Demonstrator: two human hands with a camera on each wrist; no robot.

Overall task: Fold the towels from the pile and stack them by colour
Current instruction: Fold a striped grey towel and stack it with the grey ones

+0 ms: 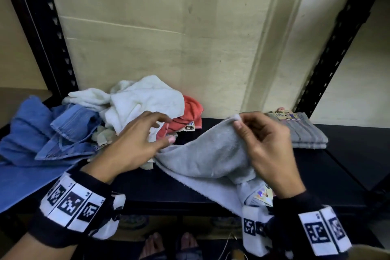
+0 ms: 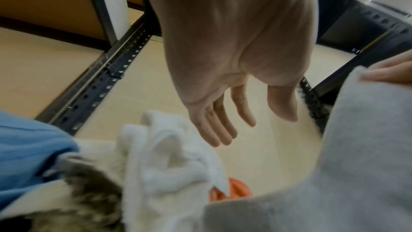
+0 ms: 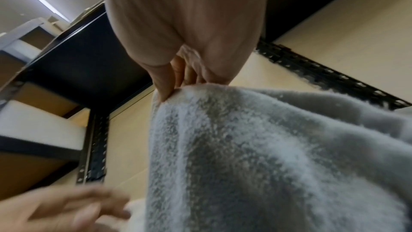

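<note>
Right hand pinches one corner of the grey towel, lifted over the black shelf; left hand slack-fingered, holding nothing, should probably take the neighbouring corner before folding, then stack on the folded grey towel, clear of the pile.

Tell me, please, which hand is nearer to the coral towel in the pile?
Left. The left hand hovers open right beside the coral towel, while the right hand is farther right, pinching the grey towel.
</note>
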